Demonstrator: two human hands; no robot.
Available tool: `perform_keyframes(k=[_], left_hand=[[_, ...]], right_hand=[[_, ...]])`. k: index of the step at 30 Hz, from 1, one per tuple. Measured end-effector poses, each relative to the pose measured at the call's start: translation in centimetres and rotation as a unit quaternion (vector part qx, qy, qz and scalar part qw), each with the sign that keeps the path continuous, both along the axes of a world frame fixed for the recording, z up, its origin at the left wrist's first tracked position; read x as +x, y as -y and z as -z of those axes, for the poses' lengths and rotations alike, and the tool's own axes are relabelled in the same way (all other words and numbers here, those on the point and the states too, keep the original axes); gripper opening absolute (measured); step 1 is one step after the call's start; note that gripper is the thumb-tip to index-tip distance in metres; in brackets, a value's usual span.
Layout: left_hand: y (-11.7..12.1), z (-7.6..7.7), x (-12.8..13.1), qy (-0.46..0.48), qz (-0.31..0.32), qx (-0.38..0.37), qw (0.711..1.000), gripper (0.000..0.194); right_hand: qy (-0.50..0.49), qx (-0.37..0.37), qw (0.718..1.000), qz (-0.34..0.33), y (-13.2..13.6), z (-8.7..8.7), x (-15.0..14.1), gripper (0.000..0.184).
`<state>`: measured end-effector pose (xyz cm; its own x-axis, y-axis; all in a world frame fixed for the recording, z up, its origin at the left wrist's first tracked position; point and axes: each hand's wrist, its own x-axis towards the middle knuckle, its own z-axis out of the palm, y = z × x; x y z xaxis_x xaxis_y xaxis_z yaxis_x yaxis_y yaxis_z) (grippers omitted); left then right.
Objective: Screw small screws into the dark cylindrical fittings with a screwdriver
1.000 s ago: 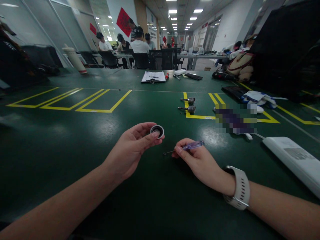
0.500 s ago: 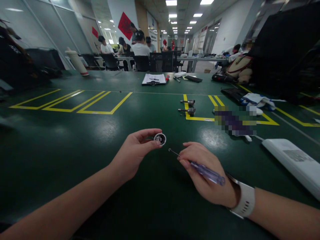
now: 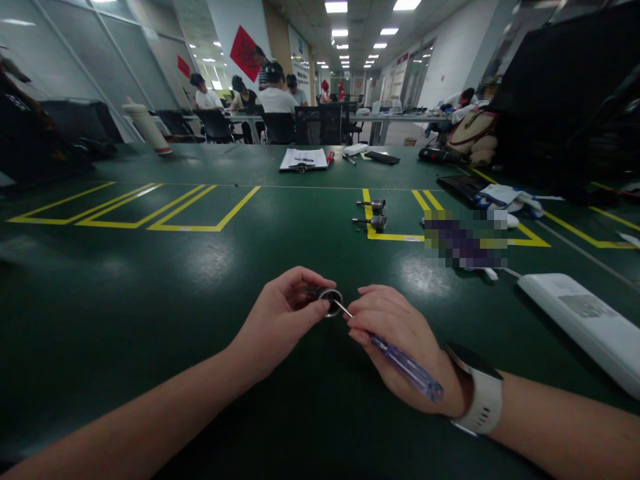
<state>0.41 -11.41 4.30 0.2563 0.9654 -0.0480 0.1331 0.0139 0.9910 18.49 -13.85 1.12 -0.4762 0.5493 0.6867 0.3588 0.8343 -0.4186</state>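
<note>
My left hand (image 3: 280, 320) is closed round a small round metal part (image 3: 330, 301) with a silver rim and dark middle, held just above the green table (image 3: 150, 280). My right hand (image 3: 400, 347), with a white watch on its wrist, grips a small screwdriver with a clear purple handle (image 3: 407, 367). Its thin metal tip reaches into the open face of the round part. Both hands meet near the table's front middle.
Two small metal cylinders with pins (image 3: 373, 213) lie on a yellow line further back. A white flat device (image 3: 580, 320) lies at the right. A clipboard (image 3: 304, 160), a phone and cloths lie farther off. Several people sit at tables beyond.
My right hand turned the screwdriver round so its handle points back at me, then brought the tip into the round part. My left hand lowered the part toward me.
</note>
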Motion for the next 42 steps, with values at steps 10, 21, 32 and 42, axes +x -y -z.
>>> perform_keyframes(k=[10, 21, 32, 42], left_hand=[[0.0, 0.6, -0.2, -0.017, -0.012, 0.054, 0.998, 0.01], [-0.1, 0.2, -0.1, 0.006, -0.012, 0.015, 1.0, 0.015], [-5.3, 1.4, -1.2, -0.058, 0.003, 0.12, 0.991, 0.048], [-11.7, 3.4, -1.3, -0.258, -0.079, 0.366, 0.89, 0.031]], right_hand=[[0.014, 0.045, 0.999, 0.009, 0.2, -0.3, -0.4, 0.011], [0.007, 0.021, 1.0, 0.012, 0.1, -0.6, -0.3, 0.011], [-0.109, -0.176, 0.974, 0.09, -1.2, -3.7, -0.2, 0.007], [-0.293, -0.362, 0.885, -0.011, -7.8, -2.2, -2.1, 0.016]])
